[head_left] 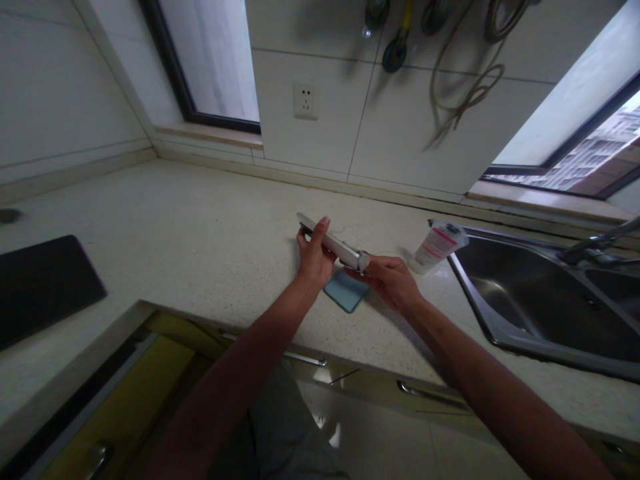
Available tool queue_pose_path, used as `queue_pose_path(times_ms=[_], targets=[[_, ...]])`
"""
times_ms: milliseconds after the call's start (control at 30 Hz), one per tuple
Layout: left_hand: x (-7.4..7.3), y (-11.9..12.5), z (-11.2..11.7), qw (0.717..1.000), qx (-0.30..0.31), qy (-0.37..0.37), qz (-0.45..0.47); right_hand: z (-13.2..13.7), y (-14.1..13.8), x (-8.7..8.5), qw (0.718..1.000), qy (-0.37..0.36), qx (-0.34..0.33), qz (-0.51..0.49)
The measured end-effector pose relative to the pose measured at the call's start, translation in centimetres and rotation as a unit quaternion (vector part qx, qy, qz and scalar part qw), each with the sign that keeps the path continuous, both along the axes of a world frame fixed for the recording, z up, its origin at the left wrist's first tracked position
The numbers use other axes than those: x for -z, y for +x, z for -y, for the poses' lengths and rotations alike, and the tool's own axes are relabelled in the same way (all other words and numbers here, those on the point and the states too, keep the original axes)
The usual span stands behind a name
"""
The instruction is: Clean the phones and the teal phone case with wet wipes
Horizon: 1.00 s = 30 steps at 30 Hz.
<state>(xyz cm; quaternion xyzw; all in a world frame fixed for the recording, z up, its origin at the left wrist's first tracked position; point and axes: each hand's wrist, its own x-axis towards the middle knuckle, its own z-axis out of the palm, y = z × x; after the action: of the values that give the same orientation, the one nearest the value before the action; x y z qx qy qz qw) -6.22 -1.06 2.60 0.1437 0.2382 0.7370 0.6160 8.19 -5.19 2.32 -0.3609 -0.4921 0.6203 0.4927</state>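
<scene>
A slim, pale smartphone-like slab (337, 249) is held tilted above the counter, its long edge towards me. My left hand (316, 257) is closed around its left part, thumb on top. At the slab's right end, my right hand (393, 280) pinches a small whitish crumpled piece (363, 261), perhaps tissue, against that end; its kind is not clear. Beneath the hands lies a flat teal rectangle (349, 291) with rounded corners, resembling a phone case, partly covered by my right hand. A white squeeze tube (434, 250) with pink print stands just beyond that hand.
The pale counter (215, 220) runs along the tiled wall. A steel sink (540, 300) with a faucet (600, 243) is at the right. On the left lies a black flat panel (45, 287). A socket (305, 101) and hanging cords (465, 100) are on the wall.
</scene>
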Motion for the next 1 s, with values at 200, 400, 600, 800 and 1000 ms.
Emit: queue_pose_path(times_ms=[200,400,600,800,1000], targets=[[0.50,0.23,-0.26,1.000,-0.009,-0.002,0.000,0.08,0.02,-0.10,1.000,0.005,-0.003,0.002],[0.52,0.36,-0.08,1.000,-0.022,-0.004,0.006,0.19,-0.31,-0.19,1.000,0.011,0.008,0.014],[0.53,0.33,-0.27,0.999,-0.022,-0.007,0.024,0.08,-0.41,0.32,1.000,0.018,0.021,0.006],[0.73,0.21,-0.36,1.000,-0.013,-0.009,0.011,0.00,-0.33,0.35,1.000,0.009,0.009,-0.011],[0.71,0.23,-0.40,1.000,-0.018,-0.008,0.003,0.16,-0.59,0.21,1.000,0.011,0.017,-0.008]])
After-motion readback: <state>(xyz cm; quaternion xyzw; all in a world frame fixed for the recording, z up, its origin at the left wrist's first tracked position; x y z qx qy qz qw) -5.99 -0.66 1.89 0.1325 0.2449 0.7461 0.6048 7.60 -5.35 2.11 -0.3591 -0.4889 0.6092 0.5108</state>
